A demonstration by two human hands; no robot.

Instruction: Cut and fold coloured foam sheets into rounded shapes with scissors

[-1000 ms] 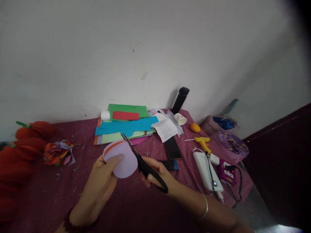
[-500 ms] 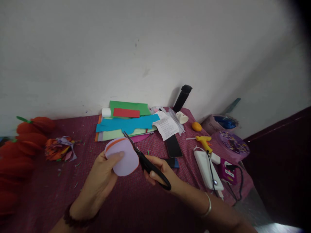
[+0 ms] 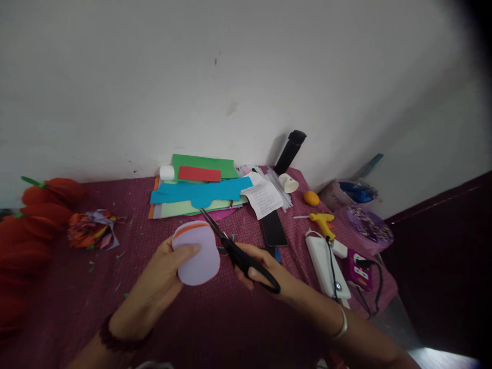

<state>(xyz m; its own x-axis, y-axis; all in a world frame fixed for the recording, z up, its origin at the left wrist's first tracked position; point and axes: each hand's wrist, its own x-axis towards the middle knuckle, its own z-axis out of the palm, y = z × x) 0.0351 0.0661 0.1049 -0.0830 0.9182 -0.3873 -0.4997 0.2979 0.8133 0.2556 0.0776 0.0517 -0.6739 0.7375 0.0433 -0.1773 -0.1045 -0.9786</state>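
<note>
Between the thumb and fingers of my left hand (image 3: 165, 271) is a rounded lilac cutout (image 3: 202, 266) that looks like paper or foam sheet. An orange layer (image 3: 188, 229) shows behind it along the top and right edge. My right hand (image 3: 261, 266) grips a pair of black-handled scissors (image 3: 246, 259), fingers through the loops. The blades point up and left, just right of the cutout and apart from it. Past the blade tips lies a blue sheet (image 3: 203, 190) with a rounded tab.
Green (image 3: 203, 165) and red sheets (image 3: 200, 174) lie by the wall. Orange pumpkin-like shapes (image 3: 49, 215) and a heap of scraps (image 3: 92, 229) sit left. Rightward are a phone (image 3: 274, 229), a yellow glue gun (image 3: 323, 223), a white power bank (image 3: 326, 266) and a black bottle (image 3: 290, 152).
The scissors have moved right, away from the cutout's edge, with my right hand. The cutout has turned slightly in my left hand and shifted a little right.
</note>
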